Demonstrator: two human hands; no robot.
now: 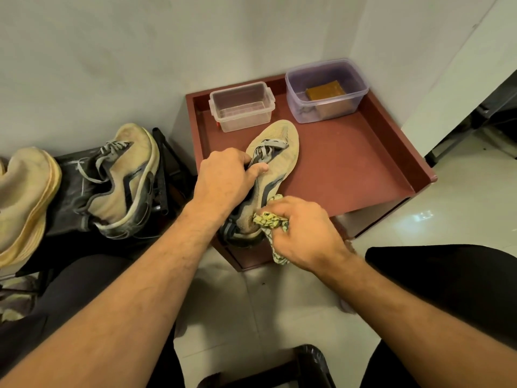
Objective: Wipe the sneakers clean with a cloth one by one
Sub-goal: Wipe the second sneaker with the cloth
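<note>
Gripping sneaker [275,152] with left hand [223,177], right hand [305,233] pressing cloth [270,219] at heel

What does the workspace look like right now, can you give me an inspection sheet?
Surface: dark red rimmed tray table, by a white wall.
Job's things: beige laced sneaker on the tray; yellow patterned cloth at its heel; two more dirty beige sneakers at left.
Clutter: clear empty plastic tub; purple-tinted tub holding a brown block.
Grippers: left hand grips the sneaker; right hand holds the cloth.
Cables: nothing seen.
Surroundings: pale tiled floor.
</note>
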